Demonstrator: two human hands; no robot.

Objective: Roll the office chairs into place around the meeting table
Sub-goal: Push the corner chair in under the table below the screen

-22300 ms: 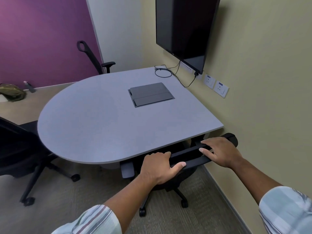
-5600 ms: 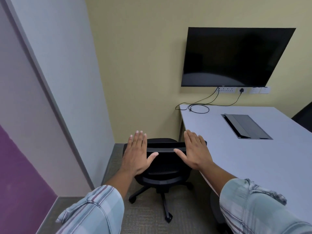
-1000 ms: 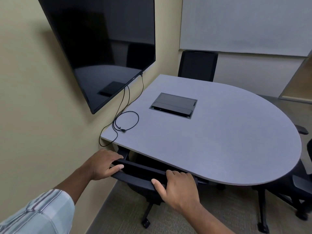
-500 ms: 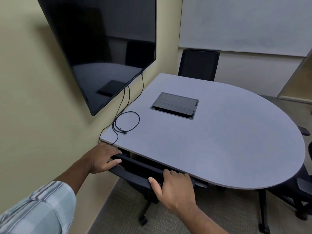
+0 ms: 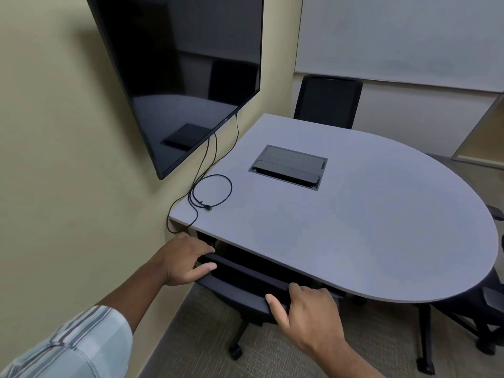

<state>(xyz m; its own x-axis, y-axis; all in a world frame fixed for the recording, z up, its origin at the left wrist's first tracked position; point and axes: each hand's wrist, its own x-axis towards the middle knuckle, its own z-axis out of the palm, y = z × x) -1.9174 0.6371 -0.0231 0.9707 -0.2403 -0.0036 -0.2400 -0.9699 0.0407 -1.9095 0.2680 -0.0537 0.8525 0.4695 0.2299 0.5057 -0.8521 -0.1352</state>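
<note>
- While the head camera looks down from the near left corner of the room, the left hand (image 5: 182, 261) at lower centre-left is wrapped over the left end of the backrest top of a black office chair (image 5: 242, 290), fingers curled over the rail and thumb underneath.
- Lower centre, the right hand (image 5: 308, 315) grasps the same backrest rail at its right end, thumb pointing left along the near face and fingers folded over the top.
- That chair sits tucked under the near straight edge of the grey tabletop (image 5: 368, 227), its backrest touching or just beside the edge; its seat is hidden, and one caster (image 5: 236, 351) shows on the carpet (image 5: 207, 331) below.
- A second office chair (image 5: 327, 105) stands at the far side, upper centre, its backrest rising above the tabletop edge.
- At the right edge of the frame, parts of a third chair (image 5: 491, 301) show beside the rounded end of the tabletop.
- A dark cable box lid (image 5: 289, 166) is set flush into the tabletop centre.
- A looped black cable (image 5: 211, 190) lies on the tabletop's left corner, running up to the wall-mounted screen (image 5: 177, 64) at upper left.
- A striped sleeve (image 5: 73, 347) fills the lower left corner.
</note>
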